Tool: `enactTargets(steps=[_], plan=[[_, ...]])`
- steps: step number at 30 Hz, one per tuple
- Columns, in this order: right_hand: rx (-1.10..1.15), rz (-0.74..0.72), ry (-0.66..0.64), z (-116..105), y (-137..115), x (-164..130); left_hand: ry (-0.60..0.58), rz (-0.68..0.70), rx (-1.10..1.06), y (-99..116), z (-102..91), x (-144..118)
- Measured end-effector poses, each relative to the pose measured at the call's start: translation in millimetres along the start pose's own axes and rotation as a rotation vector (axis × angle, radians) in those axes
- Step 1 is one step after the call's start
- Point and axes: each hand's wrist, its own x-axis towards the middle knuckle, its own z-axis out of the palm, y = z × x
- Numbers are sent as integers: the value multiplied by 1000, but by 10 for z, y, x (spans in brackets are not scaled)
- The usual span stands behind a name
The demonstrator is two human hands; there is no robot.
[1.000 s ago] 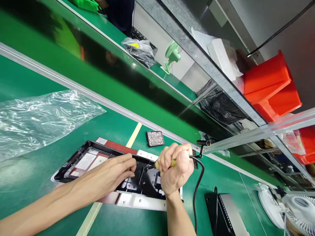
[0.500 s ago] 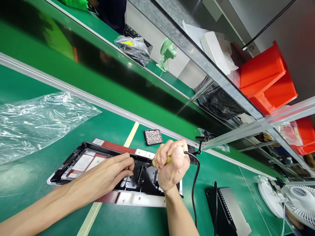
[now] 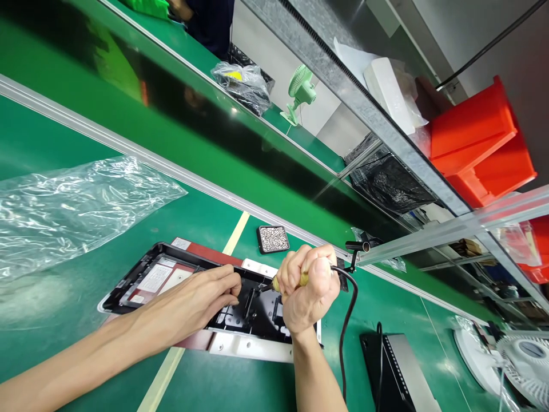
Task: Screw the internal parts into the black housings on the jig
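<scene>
A black plastic housing lies open-side up in a red-brown fixture with white side blocks. My right hand is wrapped in a fist round the yellow handle of a soldering iron. Its black cord leaves the top of the fist, and its tip points down into the housing beside a thin black upright part. My left hand rests over the middle of the housing, fingers curled together close to that part. Whatever these fingers hold is hidden.
Behind the housing sits a small tray of metallic granules. A tube-shaped iron holder stands to the right. A clear plastic bag lies left, a black-and-grey case and white fan right. Red bins occupy the shelf.
The view has shifted slightly, so the scene sits a little further right. Both hands and the soldering iron keep nearly the same place over the housing.
</scene>
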Motion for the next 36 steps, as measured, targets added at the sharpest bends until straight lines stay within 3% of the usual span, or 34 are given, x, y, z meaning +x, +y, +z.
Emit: enactTargets(steps=[26,36], plan=[[-57,20,21,28,-40,31,72,57,2,2,28,10],[-74,32,22,36,-47,58,5,3,8,49,0,8]])
